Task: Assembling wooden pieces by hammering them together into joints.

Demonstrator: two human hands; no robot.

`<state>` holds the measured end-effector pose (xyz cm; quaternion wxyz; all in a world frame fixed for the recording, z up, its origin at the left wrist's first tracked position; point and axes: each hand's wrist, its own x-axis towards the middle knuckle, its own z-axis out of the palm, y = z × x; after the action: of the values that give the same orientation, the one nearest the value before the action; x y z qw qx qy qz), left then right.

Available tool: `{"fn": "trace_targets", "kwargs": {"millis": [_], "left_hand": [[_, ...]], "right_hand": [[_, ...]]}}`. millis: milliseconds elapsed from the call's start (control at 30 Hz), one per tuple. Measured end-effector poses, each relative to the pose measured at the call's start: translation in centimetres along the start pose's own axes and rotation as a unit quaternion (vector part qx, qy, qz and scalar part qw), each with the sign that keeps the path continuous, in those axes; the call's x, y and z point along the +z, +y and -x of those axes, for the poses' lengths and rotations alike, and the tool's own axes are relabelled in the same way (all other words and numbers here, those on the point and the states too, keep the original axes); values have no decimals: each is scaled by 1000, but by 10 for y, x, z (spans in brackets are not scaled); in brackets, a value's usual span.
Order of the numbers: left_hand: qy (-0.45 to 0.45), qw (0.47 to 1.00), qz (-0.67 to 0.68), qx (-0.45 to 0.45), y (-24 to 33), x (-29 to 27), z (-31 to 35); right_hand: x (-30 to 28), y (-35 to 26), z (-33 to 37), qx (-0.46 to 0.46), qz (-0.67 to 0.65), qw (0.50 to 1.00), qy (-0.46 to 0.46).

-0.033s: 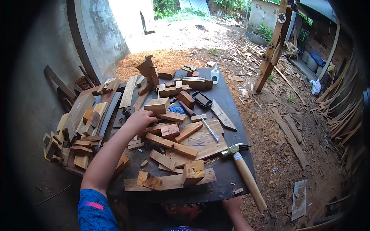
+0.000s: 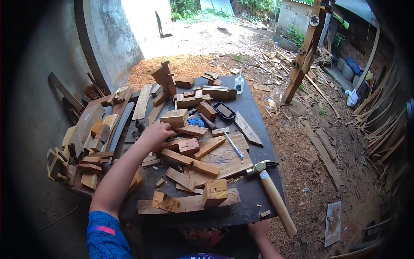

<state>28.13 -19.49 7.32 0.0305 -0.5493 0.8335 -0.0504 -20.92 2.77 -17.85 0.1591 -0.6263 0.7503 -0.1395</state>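
Observation:
My left hand reaches across the table to the pile of wood pieces, its fingers curled downward just beside a pale wooden block. What lies under its fingers is hidden. At the near edge of the table rests my right hand; its fingers are out of sight. The wooden handle of a claw hammer passes beside that hand. Between the two hands lie a reddish block, a long wood strip and a squared block on a flat slat.
A silver pen-like tool lies on a broad board. Farther back are a blue tape measure, a black tray and a white bottle. Stacked offcuts stand at the left; a timber post rises beyond.

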Motion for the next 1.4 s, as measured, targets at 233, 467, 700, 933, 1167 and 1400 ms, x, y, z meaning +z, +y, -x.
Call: {"fn": "trace_targets", "kwargs": {"millis": [233, 467, 700, 933, 1167, 1400], "left_hand": [[43, 994, -85, 44, -13, 17, -12], [122, 982, 90, -108, 1, -24, 13], [34, 873, 466, -137, 4, -49, 32], [-12, 824, 537, -181, -18, -27, 47], [83, 934, 282, -201, -40, -6, 50], [37, 951, 131, -279, -43, 26, 45]], "right_hand": [[2, 9, 7, 45, 37, 998, -10], [-8, -11, 5, 66, 23, 997, -23], [9, -17, 0, 42, 2, 999, 19], [-5, -39, -1, 2, -10, 1000, 10], [-23, -45, -1, 22, -3, 999, -24], [-18, -45, 1, 13, 14, 999, -29]]}}
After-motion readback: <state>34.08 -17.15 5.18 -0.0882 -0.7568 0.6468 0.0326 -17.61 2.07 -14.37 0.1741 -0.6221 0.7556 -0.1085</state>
